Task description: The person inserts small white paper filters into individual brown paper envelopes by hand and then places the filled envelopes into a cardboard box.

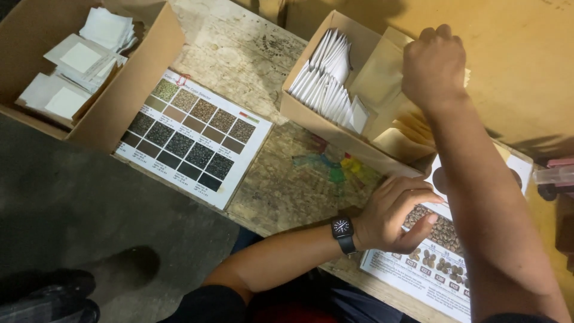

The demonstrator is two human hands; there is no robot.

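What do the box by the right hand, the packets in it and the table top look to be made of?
Box: brown corrugated cardboard by its look, matte, with folded flaps. Packets: white paper, probably thin and matte, standing in a tight row. Table top: seems rough, worn pressed-chip board, stained and unpolished. The right hand hovers above the box as a closed fist.

A worn wooden table carries two cardboard boxes, a colour chart centre-left, and a bean sheet lower right.

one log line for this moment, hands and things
left hand: on bean sheet | right hand: fisted over envelope box | bench: colour chart
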